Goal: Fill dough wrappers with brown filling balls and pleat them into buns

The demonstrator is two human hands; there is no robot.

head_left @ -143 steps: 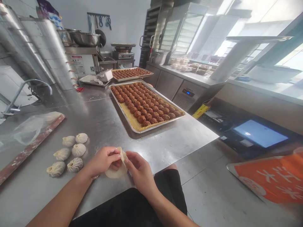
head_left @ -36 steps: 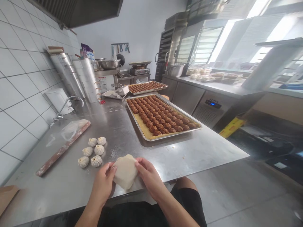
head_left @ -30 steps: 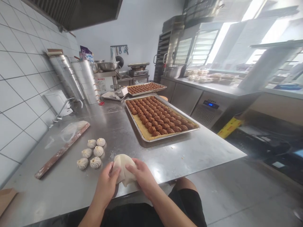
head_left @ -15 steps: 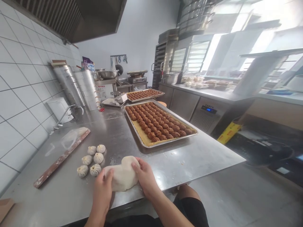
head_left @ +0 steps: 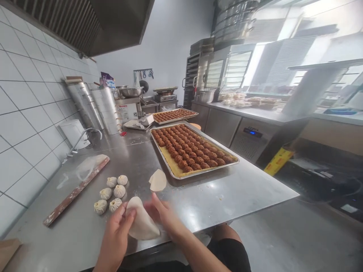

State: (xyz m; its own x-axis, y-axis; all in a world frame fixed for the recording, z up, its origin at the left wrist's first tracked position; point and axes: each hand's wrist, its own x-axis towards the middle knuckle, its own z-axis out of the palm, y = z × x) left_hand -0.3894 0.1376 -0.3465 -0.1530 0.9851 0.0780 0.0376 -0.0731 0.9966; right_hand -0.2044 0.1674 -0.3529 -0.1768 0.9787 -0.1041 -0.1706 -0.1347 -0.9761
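At the near edge of the steel bench [head_left: 227, 192], a thin pale round dough sheet [head_left: 141, 224] droops from the pinching left hand [head_left: 115, 236]; the blurred right hand [head_left: 163, 215] touches it, hold unclear. Soft, light, tear-prone: support its rim.

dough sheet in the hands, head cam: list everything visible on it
The dough sheet is a thin, pale cream round, smooth, matte and soft-looking, no filling visible. It is slack and curved, its top edge bowed up. It sits at the near edge of the steel table; whether it rests there is unclear. The left hand pinches its left edge; the right hand, motion-blurred, meets its upper right edge. It lies apart from a second sheet flat near the tray and from the pleated buns.
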